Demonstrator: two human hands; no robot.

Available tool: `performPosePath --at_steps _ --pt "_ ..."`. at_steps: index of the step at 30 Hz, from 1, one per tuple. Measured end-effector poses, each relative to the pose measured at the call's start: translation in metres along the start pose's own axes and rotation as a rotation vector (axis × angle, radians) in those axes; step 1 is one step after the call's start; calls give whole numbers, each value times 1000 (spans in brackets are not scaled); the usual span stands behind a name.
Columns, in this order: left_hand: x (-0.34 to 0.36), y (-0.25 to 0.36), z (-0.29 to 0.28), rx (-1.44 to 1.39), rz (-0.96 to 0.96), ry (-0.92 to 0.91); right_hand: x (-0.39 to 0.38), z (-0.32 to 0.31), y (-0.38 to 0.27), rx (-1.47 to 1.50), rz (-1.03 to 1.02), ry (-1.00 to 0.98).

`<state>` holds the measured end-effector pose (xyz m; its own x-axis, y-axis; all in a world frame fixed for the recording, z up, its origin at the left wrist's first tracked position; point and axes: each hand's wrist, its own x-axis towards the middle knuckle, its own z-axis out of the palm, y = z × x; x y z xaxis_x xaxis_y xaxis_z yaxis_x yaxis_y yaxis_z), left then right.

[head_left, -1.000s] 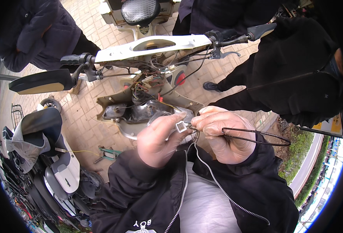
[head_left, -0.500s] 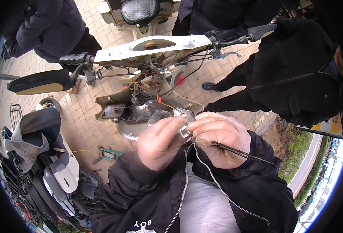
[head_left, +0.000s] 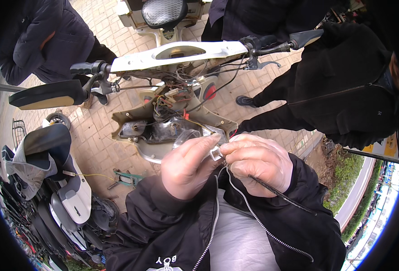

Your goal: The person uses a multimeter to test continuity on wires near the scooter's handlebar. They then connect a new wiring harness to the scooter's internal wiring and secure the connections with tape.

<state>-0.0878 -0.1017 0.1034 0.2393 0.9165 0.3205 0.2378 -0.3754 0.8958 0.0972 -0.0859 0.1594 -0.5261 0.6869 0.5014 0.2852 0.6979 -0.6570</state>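
Left hand (head_left: 183, 167) pinches a small white connector (head_left: 215, 154) between thumb and fingers, in front of the jacket (head_left: 163, 217). Right hand (head_left: 262, 163), fingertips close beside it, grips a black cable (head_left: 286, 196) trailing rightward. Beyond: white handlebar cover (head_left: 136, 61), loose wires (head_left: 170, 95) below.

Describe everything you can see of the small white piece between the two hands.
The small white piece looks like hard plastic: a squarish, hollow shell with thin walls, perhaps a wire connector's housing. It sits tilted, held up in front of the person's body. The left hand pinches it from the left and hides part of it. The right hand closes in at its right edge; whether it touches the shell is hard to tell. Its far end and any inner contacts cannot be made out.
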Motion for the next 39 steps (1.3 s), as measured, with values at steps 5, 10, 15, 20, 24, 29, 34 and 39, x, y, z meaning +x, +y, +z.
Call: performPosePath --at_steps 5,10,15,20,24,29,34,39 --pt "0 -1 1 35 59 24 0 -1 4 -15 -52 -43" --pt "-2 -3 2 13 -19 4 2 -1 4 81 36 41" --pt "1 -5 0 -788 -491 131 0 3 10 688 346 499" --pt "12 -28 -20 -866 -675 240 -1 32 36 557 549 210" --pt "11 -48 -32 -863 -712 237 0 73 49 703 792 172" --pt "6 -60 -34 -812 -733 266 2 94 56 764 741 127" --pt "-1 -66 -28 -846 -717 281 4 104 54 676 855 125" --pt "-6 -69 -26 -882 -797 288 -4 99 53 813 1024 128"
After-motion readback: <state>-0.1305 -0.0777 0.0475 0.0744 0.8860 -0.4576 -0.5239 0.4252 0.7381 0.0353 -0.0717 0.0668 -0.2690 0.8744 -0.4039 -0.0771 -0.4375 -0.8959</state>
